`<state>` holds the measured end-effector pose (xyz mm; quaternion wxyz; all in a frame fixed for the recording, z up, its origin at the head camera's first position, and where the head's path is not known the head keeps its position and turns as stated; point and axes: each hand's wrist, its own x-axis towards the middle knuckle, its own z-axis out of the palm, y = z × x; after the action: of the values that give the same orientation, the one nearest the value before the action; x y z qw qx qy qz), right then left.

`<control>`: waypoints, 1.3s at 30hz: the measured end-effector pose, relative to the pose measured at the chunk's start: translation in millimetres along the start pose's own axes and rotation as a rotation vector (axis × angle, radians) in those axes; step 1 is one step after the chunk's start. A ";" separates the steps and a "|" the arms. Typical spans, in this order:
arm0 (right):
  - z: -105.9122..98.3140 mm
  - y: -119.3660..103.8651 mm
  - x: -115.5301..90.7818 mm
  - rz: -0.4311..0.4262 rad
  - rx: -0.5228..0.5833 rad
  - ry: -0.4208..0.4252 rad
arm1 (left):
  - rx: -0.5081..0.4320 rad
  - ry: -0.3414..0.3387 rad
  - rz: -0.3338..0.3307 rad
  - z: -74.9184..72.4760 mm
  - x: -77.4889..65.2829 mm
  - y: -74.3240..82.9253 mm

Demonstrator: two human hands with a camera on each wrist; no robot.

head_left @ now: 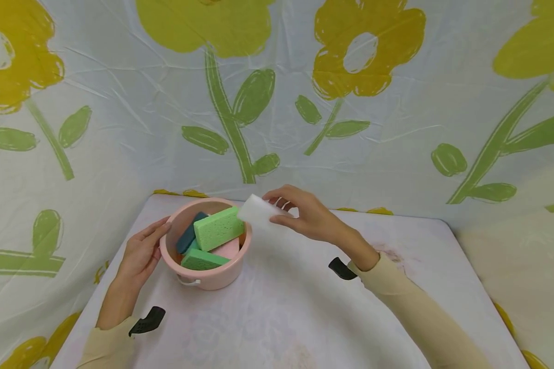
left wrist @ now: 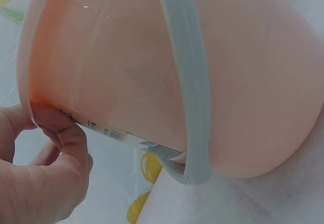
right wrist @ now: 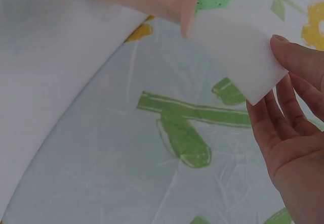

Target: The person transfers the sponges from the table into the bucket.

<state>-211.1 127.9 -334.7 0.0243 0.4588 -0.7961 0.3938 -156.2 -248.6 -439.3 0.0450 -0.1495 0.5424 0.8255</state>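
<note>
A pink bucket [head_left: 221, 279] with a pale handle [left wrist: 190, 77] stands toward the back left of the table. My left hand [head_left: 138, 253] pinches its rim at the left side, thumb and fingers on either side of the edge. Between the thumb and fingers of my right hand [head_left: 311, 218] is a white sponge block [head_left: 258, 211], held tilted above the table. Its far end overlaps the bucket's right rim in the head view. Inside the bucket lie a light green sponge [head_left: 219, 229] on top, a darker green one [head_left: 204, 260], a pink one [head_left: 227, 249] and a dark blue one [head_left: 187, 237].
The table [head_left: 277, 328] has a pale cloth cover. A flower-printed sheet [head_left: 388, 154] hangs close behind its back edge and along both sides. A black strap end [head_left: 342, 268] sticks out at the right cuff, another black piece [head_left: 149, 321] at the left.
</note>
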 end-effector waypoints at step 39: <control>69.1 -4.7 50.6 -0.131 -0.068 -0.276 | -0.018 -0.033 0.020 0.2 -4.0 2.3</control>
<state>-214.5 45.8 -359.2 -0.0442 0.5583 -0.7731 0.2977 -153.0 -249.0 -436.0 0.0444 -0.1311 0.5358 0.8329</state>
